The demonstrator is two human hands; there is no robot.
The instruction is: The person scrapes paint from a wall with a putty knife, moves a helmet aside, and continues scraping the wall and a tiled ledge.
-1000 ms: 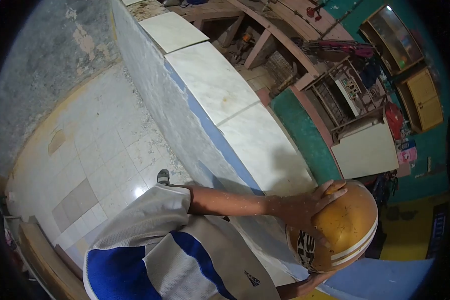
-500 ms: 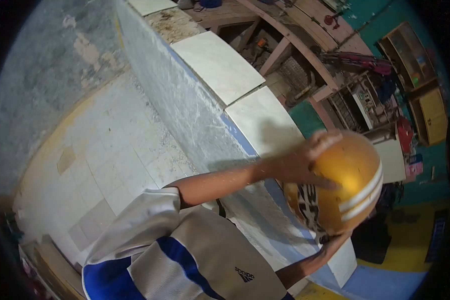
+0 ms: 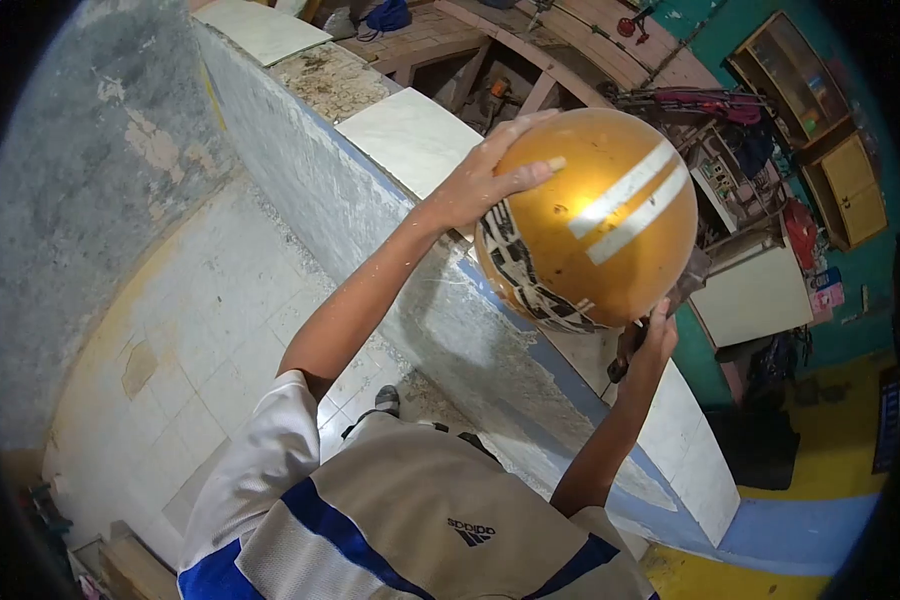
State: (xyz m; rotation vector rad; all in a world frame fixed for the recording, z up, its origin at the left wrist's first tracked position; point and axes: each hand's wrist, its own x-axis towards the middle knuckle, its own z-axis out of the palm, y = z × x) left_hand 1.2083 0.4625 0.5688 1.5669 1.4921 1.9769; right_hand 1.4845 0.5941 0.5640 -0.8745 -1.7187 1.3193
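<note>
The left hand [image 3: 485,180] lies spread over the gold helmet [image 3: 590,220] at its ten o'clock side, fingers splayed across the shell and the thumb pressed on the dome, so the grip is open-palmed and clasping the helmet. The right hand [image 3: 650,345] comes up from five o'clock and meets the helmet's lower rim; its fingers curl there, but how far this grip closes cannot be told, since the rim hides part of it. The helmet is held up in the air between the two hands, above the tiled wall top [image 3: 410,140], with two white stripes [image 3: 630,205] running across its crown and a black-and-white patterned patch [image 3: 515,265] near its lower edge. At seven o'clock the white tiled floor [image 3: 200,330] spreads out below, and at two o'clock stands a yellow cabinet [image 3: 855,190].
</note>
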